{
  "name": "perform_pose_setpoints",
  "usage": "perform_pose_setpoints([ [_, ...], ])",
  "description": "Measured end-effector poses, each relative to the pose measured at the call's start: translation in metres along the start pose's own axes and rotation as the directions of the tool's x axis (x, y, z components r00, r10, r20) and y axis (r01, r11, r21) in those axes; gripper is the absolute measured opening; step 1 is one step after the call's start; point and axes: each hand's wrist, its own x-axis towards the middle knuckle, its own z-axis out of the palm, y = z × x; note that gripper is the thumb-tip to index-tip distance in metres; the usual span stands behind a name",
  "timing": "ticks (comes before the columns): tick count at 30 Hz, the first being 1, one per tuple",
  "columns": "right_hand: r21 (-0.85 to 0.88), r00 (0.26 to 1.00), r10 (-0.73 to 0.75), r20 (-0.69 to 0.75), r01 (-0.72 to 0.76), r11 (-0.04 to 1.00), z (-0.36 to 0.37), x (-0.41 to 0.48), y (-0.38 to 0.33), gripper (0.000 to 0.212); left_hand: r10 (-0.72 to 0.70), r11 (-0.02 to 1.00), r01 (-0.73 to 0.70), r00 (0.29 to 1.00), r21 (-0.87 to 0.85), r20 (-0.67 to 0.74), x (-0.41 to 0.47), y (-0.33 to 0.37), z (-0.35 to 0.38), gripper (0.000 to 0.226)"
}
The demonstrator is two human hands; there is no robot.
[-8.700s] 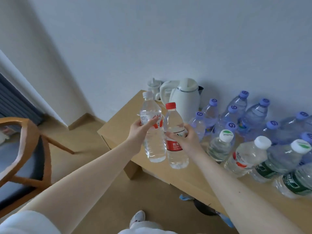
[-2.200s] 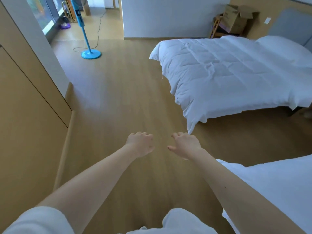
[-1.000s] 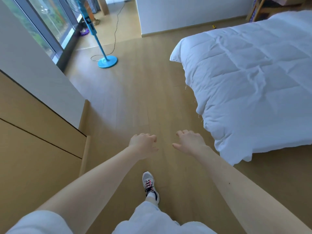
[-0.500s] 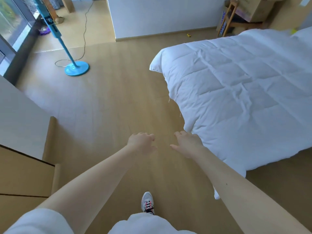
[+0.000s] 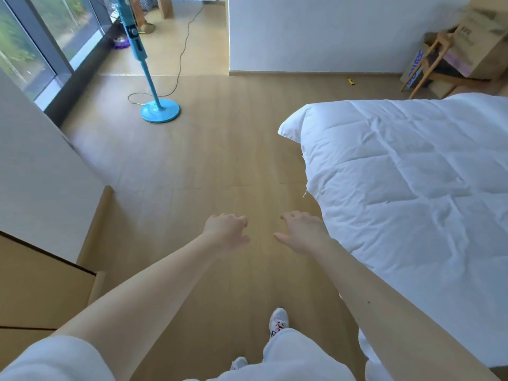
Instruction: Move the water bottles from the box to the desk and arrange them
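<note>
Fingers loosely curled, empty, on left hand and right hand.
No water bottles in view; presumably in cardboard box beyond bed. Likely weighty, smooth, squashy: grip mid-body.

The left hand and the right hand hang side by side, a little apart, over the floor. Just right of the right hand lies the bed, running on ahead and to the right. Past its far edge, well ahead and right of the right hand, the box sits on a chair by the wall. Well ahead and left of the left hand a fan stand stands on the floor, with the window further left. A cabinet stands left of the left hand, nearer the person. Behind the hands, between the forearms, a shoe rests on the floor.
</note>
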Motion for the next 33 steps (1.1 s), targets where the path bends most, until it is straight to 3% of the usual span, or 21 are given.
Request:
perform_pose_setpoints([
  [18,0.014,0.987,-0.157,0.024,0.157,0.988,-0.105,0.254,0.088,0.06,-0.175,0.984,0.176,0.984,-0.026,0.044,0.228,-0.02,-0.108,0.044],
  [27,0.045,0.981,-0.191,0.045,0.189,0.981,-0.134,0.341,0.11,0.059,-0.19,0.977,0.194,0.98,-0.088,0.054,0.311,-0.047,-0.144,0.044],
  [33,0.075,0.99,-0.139,0.011,0.138,0.988,-0.161,0.404,0.116,0.057,-0.119,0.985,0.124,0.992,-0.121,0.046,0.385,-0.079,-0.169,0.043],
])
